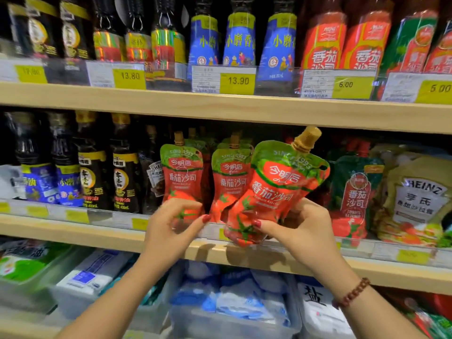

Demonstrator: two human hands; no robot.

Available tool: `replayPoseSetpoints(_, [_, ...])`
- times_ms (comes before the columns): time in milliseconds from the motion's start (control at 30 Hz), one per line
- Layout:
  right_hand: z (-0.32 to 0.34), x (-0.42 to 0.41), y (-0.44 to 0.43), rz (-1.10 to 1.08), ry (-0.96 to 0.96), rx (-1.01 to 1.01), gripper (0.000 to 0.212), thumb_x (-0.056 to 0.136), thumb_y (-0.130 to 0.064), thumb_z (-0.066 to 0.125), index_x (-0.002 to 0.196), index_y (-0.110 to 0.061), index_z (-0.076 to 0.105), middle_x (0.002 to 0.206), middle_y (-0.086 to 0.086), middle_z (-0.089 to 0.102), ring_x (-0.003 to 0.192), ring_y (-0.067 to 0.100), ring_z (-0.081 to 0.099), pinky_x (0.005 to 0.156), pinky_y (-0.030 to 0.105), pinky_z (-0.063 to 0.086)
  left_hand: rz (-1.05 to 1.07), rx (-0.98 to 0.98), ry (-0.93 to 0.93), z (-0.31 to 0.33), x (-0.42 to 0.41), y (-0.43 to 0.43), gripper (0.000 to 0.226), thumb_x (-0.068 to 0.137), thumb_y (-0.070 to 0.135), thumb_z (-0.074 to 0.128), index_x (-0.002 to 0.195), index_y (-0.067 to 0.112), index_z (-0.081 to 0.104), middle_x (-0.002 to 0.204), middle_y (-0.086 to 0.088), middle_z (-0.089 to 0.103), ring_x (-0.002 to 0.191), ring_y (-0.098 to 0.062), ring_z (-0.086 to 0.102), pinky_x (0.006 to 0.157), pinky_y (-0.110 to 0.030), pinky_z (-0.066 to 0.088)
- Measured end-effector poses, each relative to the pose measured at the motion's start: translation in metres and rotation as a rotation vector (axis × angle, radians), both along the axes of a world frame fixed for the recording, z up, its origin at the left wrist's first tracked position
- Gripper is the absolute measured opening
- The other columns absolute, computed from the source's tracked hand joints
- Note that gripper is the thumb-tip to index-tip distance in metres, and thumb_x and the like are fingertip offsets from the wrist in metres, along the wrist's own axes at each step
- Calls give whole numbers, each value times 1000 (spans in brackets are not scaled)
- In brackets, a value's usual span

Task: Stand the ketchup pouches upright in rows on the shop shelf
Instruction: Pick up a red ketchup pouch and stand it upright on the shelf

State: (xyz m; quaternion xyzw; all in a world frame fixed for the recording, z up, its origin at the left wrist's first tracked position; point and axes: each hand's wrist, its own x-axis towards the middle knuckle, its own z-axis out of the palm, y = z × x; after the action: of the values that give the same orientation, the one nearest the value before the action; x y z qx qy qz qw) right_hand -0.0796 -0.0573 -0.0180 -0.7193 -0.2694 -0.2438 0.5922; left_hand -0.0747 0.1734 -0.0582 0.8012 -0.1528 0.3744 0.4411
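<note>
at frame centre the pale wooden shelf (220, 113) carried upright red-and-green spouted ketchup pouches (231, 177). the right hand (302, 231) gripped a tilted pouch (274, 192); the left hand (171, 226) pinched the leftmost pouch (182, 174).

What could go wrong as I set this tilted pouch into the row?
The tilted pouch in the right hand leans right and sits partly ahead of the shelf edge; released now, it may topple or slide off. The left hand grips the leftmost standing pouch; a tug could upset the middle pouch beside it.
</note>
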Motion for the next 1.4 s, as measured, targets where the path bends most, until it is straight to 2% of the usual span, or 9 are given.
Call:
replayPoseSetpoints(67, [4, 6, 16, 33, 0, 53, 29, 59, -19, 85, 77, -35, 70, 84, -15, 74, 81, 9, 69, 72, 27, 56, 203, 116, 5, -12, 4, 29, 18, 75, 28, 78, 89, 20, 69, 86, 7, 65, 87, -13, 58, 79, -20, 44])
replayPoseSetpoints(133, [8, 12, 33, 44, -56, 67, 36, 61, -9, 84, 76, -38, 69, 84, -21, 72, 84, 3, 68, 73, 20, 54, 339, 201, 59, -21, 6, 50, 27, 72, 47, 69, 85, 23, 69, 84, 8, 65, 87, -19, 58, 78, -38, 45])
replayPoseSetpoints(233, [14, 21, 63, 90, -100, 56, 37, 64, -6, 82, 78, -37, 66, 85, -26, 70, 87, -2, 65, 73, 10, 49, 393, 239, 87, -26, 10, 63, 28, 69, 55, 71, 78, 29, 66, 81, 11, 64, 83, -19, 58, 75, -46, 45])
replayPoseSetpoints(333, [15, 28, 91, 105, -88, -3, 36, 66, -13, 81, 83, -39, 63, 83, -34, 66, 86, -9, 62, 72, 5, 46, 380, 231, 88, -26, 16, 65, 22, 69, 49, 75, 72, 33, 60, 76, 15, 60, 81, -17, 56, 73, -41, 43])
replayPoseSetpoints(600, [-4, 51, 126, 53, -9, -109, 23, 72, -21, 79, 88, -29, 66, 88, -21, 67, 85, -5, 63, 72, 12, 51, 229, 164, 170, -19, 22, 78, 36, 58, 34, 82, 69, 45, 50, 76, 21, 56, 83, -2, 51, 71, -32, 37])
replayPoseSetpoints(700, [-9, 56, 131, 34, 5, -133, 21, 72, -26, 79, 89, -25, 66, 86, -21, 66, 83, -7, 62, 67, 8, 49, 110, 93, 214, -20, 16, 82, 55, 47, 54, 83, 92, 42, 53, 95, 22, 56, 93, 5, 51, 77, -20, 42])
replayPoseSetpoints(800, [-9, 59, 135, 50, 1, -182, 22, 73, -30, 77, 88, -36, 62, 86, -24, 65, 84, -8, 61, 68, 10, 51, 3, -37, 173, -12, 13, 83, 76, 47, 56, 83, 113, 36, 50, 112, 12, 58, 105, -4, 55, 88, -24, 45])
replayPoseSetpoints(1033, [-9, 63, 143, -3, -42, -334, 21, 77, -33, 71, 96, -31, 60, 87, -22, 65, 83, -3, 62, 73, 29, 57, -134, -78, 196, 12, 26, 81, 52, 70, 10, 81, 110, 34, 59, 104, 15, 68, 97, -7, 65, 80, -26, 55])
replayPoseSetpoints(1400, [-8, 69, 146, -75, -117, -316, 26, 82, -30, 66, 105, -21, 58, 98, -9, 65, 87, 6, 61, 76, 35, 55, -85, -87, 160, 23, 40, 77, 47, 69, 4, 79, 103, 31, 59, 95, 12, 69, 90, -2, 65, 76, -21, 54])
